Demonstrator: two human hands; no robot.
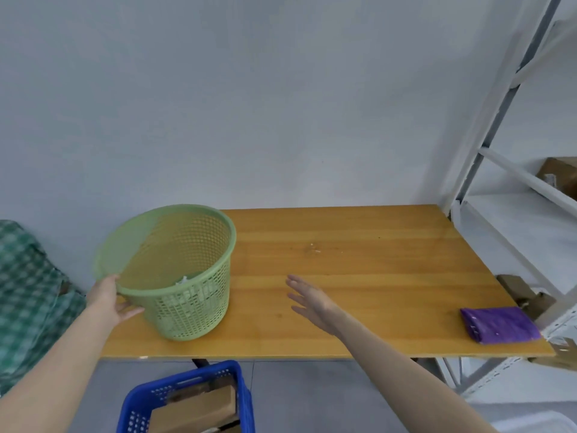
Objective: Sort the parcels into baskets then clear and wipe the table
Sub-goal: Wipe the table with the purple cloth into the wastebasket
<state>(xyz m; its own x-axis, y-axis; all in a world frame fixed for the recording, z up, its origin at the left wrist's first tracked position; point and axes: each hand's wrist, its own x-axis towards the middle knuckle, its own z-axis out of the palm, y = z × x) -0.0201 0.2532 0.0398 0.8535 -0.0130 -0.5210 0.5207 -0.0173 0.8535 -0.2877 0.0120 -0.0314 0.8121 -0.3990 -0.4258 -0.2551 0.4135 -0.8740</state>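
A green mesh basket (pixel 199 304) stands tilted on the left part of the wooden table (pixel 359 264); something pale lies in its bottom. My left hand (pixel 109 300) grips the basket's near rim. My right hand (pixel 307 300) hovers flat over the table's middle, fingers spread, holding nothing. A folded purple cloth (pixel 499 325) lies at the table's near right corner. On the floor below the front edge sits a blue basket (pixel 137 401) with brown cardboard parcels (pixel 199 407) in it.
A white metal shelf rack (pixel 487 157) stands against the table's right side, with cardboard boxes (pixel 559 175) on its shelves. A green checked fabric bundle (pixel 28 295) sits left of the table. A pale wall runs behind.
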